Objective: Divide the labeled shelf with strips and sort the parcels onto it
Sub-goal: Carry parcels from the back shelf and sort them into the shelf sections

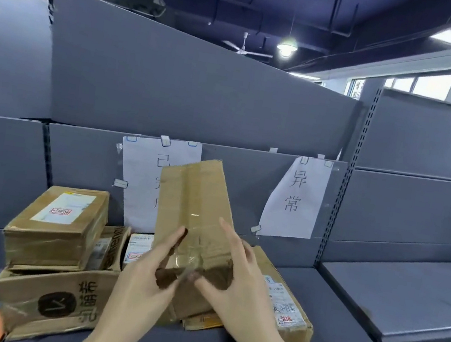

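A long taped cardboard parcel (193,210) stands tilted in front of the shelf's back panel. My left hand (143,278) and my right hand (239,284) both grip its lower end, thumbs meeting under it. Behind it hangs a white paper label (141,176), partly hidden. A second paper label (293,198) hangs to the right. Under my right hand lies a flat parcel (286,306) with a shipping sticker. At the left, a small box (60,228) sits on top of a large printed carton (53,297).
The grey shelf board (329,309) has an orange-red front edge. Another grey shelf (404,297) adjoins on the right, past a perforated upright (342,206). Small labelled parcels (138,245) stand behind the carton.
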`<state>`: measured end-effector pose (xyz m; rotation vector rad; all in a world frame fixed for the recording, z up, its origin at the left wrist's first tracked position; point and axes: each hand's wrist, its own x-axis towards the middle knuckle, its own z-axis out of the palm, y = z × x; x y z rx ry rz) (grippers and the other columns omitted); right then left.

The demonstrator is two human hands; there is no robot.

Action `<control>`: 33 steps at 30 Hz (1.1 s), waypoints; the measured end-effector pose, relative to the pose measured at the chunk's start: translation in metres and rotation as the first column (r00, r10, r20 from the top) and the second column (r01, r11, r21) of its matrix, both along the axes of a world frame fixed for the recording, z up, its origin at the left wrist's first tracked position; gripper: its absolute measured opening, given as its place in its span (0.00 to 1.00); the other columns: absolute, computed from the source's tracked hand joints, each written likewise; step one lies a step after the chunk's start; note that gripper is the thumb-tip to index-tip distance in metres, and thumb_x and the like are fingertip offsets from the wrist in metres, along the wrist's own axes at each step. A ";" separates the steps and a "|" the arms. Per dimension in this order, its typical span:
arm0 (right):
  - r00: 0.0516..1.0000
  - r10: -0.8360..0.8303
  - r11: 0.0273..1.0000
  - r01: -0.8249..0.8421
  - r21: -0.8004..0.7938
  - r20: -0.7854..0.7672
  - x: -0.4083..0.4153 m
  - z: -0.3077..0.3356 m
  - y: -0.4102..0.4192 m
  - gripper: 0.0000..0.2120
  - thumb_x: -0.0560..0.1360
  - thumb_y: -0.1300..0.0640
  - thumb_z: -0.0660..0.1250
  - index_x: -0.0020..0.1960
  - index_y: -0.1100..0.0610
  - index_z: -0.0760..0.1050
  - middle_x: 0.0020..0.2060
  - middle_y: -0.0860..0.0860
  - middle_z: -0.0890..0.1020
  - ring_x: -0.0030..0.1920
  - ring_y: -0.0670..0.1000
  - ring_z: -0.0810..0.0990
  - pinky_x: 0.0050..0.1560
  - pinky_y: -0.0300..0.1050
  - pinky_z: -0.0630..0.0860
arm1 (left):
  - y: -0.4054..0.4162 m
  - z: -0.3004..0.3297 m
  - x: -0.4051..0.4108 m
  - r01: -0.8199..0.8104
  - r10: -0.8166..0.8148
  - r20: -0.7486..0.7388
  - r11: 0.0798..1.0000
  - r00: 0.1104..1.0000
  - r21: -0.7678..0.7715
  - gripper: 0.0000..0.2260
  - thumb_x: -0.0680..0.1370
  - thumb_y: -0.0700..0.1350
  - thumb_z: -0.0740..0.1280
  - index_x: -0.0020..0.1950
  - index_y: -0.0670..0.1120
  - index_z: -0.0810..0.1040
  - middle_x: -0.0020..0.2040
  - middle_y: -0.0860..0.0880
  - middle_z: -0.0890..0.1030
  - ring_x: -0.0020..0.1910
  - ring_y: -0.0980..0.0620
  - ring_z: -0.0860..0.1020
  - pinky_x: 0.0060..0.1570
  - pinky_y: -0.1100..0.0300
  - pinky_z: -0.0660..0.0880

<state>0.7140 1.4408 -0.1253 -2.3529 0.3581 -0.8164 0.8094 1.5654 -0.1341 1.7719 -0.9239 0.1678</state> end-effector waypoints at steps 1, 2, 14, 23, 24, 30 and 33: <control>1.000 0.008 0.999 -0.009 0.053 0.021 0.000 0.003 0.001 0.36 0.66 0.39 0.72 0.62 0.22 0.51 0.61 0.33 0.65 0.54 0.34 0.68 0.57 0.39 0.71 | 0.002 0.003 0.000 -0.017 0.015 0.050 0.999 0.999 0.039 0.33 0.72 0.38 0.71 0.66 0.67 0.65 0.54 0.73 0.69 0.56 0.74 0.70 0.51 0.76 0.68; 0.999 0.012 0.995 -0.015 0.103 0.037 0.001 0.005 0.001 0.34 0.64 0.38 0.73 0.60 0.25 0.55 0.60 0.35 0.66 0.54 0.32 0.68 0.55 0.36 0.70 | 0.003 0.005 0.001 -0.030 0.025 0.075 0.997 0.997 0.073 0.35 0.71 0.38 0.71 0.65 0.71 0.63 0.54 0.72 0.70 0.54 0.68 0.73 0.50 0.70 0.71; 0.990 -0.113 0.946 0.083 0.313 0.081 0.007 0.009 0.009 0.49 0.50 0.25 0.67 0.66 0.34 0.54 0.58 0.43 0.64 0.61 0.48 0.70 0.59 0.47 0.71 | -0.010 0.007 0.006 -0.021 0.027 0.224 0.999 0.974 -0.028 0.39 0.68 0.37 0.74 0.65 0.64 0.55 0.56 0.66 0.70 0.49 0.69 0.75 0.46 0.81 0.66; 0.970 -0.184 0.847 0.074 0.526 0.161 0.012 0.005 0.000 0.52 0.53 0.29 0.69 0.71 0.42 0.54 0.58 0.46 0.62 0.57 0.45 0.64 0.56 0.42 0.66 | -0.032 -0.005 0.009 0.037 0.007 0.499 0.996 0.866 -0.078 0.34 0.65 0.37 0.76 0.68 0.49 0.68 0.63 0.48 0.77 0.64 0.55 0.72 0.63 0.67 0.68; 0.968 -0.181 0.831 0.057 0.553 0.172 0.012 0.003 -0.002 0.50 0.54 0.29 0.70 0.70 0.42 0.56 0.58 0.45 0.63 0.57 0.45 0.65 0.56 0.43 0.67 | -0.034 -0.006 0.011 0.029 -0.001 0.549 0.999 0.836 -0.043 0.35 0.65 0.37 0.76 0.69 0.48 0.67 0.64 0.47 0.76 0.65 0.54 0.71 0.65 0.65 0.67; 0.929 -0.187 0.669 -0.118 0.734 0.320 0.013 -0.021 -0.021 0.41 0.54 0.33 0.67 0.64 0.44 0.68 0.61 0.49 0.75 0.61 0.49 0.75 0.61 0.50 0.73 | -0.025 0.002 0.015 0.059 -0.110 0.440 0.990 0.891 0.128 0.26 0.74 0.68 0.57 0.68 0.59 0.68 0.71 0.63 0.64 0.72 0.65 0.58 0.73 0.59 0.55; 0.906 -0.173 0.622 -0.203 0.756 0.386 0.010 -0.025 -0.030 0.36 0.56 0.36 0.66 0.63 0.43 0.70 0.60 0.49 0.78 0.61 0.50 0.75 0.65 0.56 0.71 | -0.015 0.008 0.026 -0.238 0.199 0.290 0.966 0.936 0.105 0.30 0.75 0.69 0.51 0.74 0.58 0.59 0.76 0.56 0.58 0.75 0.57 0.53 0.74 0.51 0.45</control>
